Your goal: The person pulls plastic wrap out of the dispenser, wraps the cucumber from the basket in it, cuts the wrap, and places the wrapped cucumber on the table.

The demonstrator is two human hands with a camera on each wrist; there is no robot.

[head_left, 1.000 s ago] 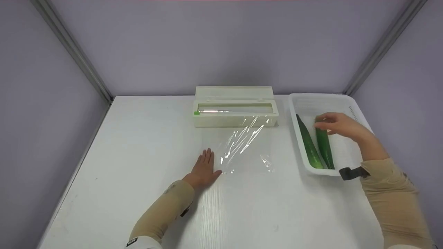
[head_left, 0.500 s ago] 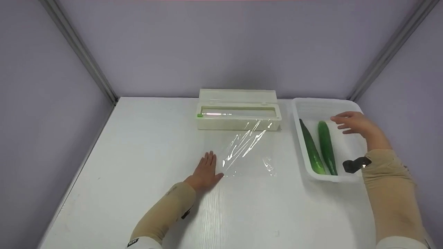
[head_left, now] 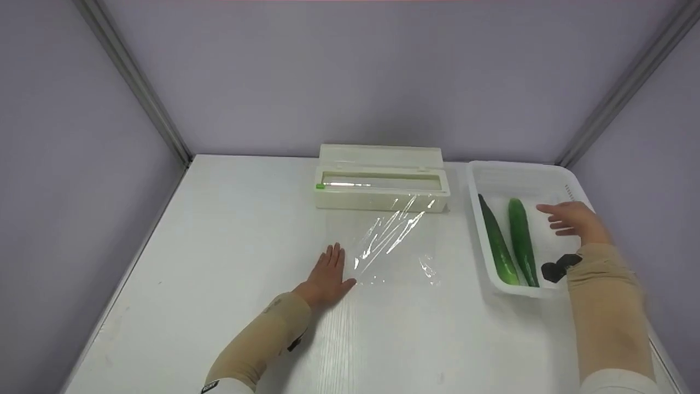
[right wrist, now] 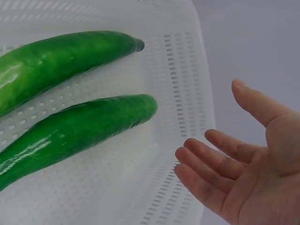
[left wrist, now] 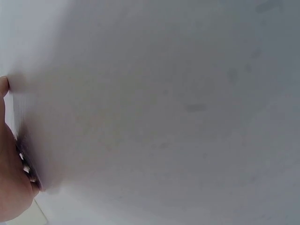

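Observation:
My left hand (head_left: 330,272) lies flat and open on the white table, pressing the near left corner of a clear sheet of cling film (head_left: 391,243). The film runs from a cream dispenser box (head_left: 381,184) at the back. My right hand (head_left: 569,218) hovers open over a white perforated basket (head_left: 525,172), just right of two green cucumbers (head_left: 522,241) lying lengthwise in it, and holds nothing. In the right wrist view the hand (right wrist: 234,154) shows loosely spread fingers beside the cucumbers (right wrist: 79,129). The left wrist view shows only bare table and the edge of the hand (left wrist: 11,187).
The white table (head_left: 229,235) is enclosed by lilac walls on three sides with metal corner posts (head_left: 136,82). The basket stands near the table's right edge.
My right hand has let go of the right cucumber and drawn back to the right and nearer, now open above the basket. The left hand has stayed on the film.

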